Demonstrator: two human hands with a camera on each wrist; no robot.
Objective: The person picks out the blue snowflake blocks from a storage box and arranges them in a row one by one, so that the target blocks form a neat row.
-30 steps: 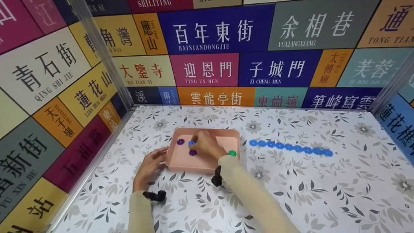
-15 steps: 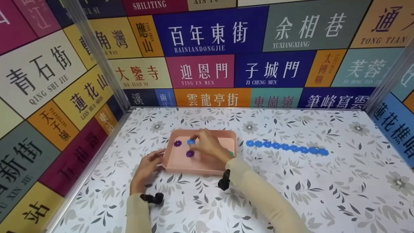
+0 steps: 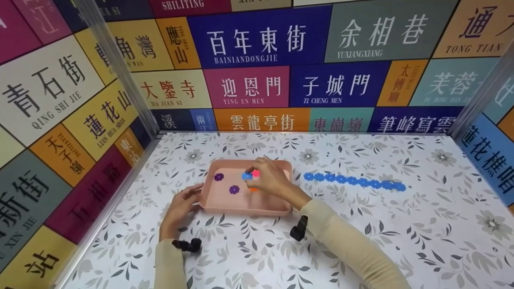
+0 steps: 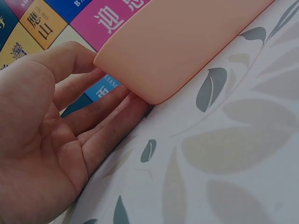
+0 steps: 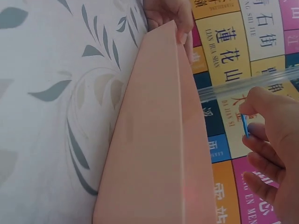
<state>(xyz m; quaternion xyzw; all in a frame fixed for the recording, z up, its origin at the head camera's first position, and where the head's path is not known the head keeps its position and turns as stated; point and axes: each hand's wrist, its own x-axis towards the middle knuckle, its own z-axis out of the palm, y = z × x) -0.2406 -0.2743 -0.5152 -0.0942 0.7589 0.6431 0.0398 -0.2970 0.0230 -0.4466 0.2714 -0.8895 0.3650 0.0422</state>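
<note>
My right hand [image 3: 269,178] is over the pink tray [image 3: 225,204], pinching a blue snowflake disc [image 3: 246,176] between thumb and fingers. In the right wrist view the blue disc [image 5: 245,125] appears edge-on, raised above the tray rim. My left hand [image 3: 182,206] holds the tray's left end. In the left wrist view, its thumb meets the tray rim and the other fingers touch the lower wall. Inside the tray lie two purple discs [image 3: 234,189], plus a pink disc [image 3: 255,173] and an orange disc [image 3: 253,190] partly covered by my right hand.
Right of the tray, a row of joined blue discs [image 3: 353,180] lies on the flower-patterned tabletop [image 3: 249,257]. Printed panels [image 3: 257,88] stand behind and to the left of the table.
My right hand has lifted the blue disc and drawn it a little to the right. Pink and orange discs now show, while the green one is hidden. The left hand stays at the tray.
</note>
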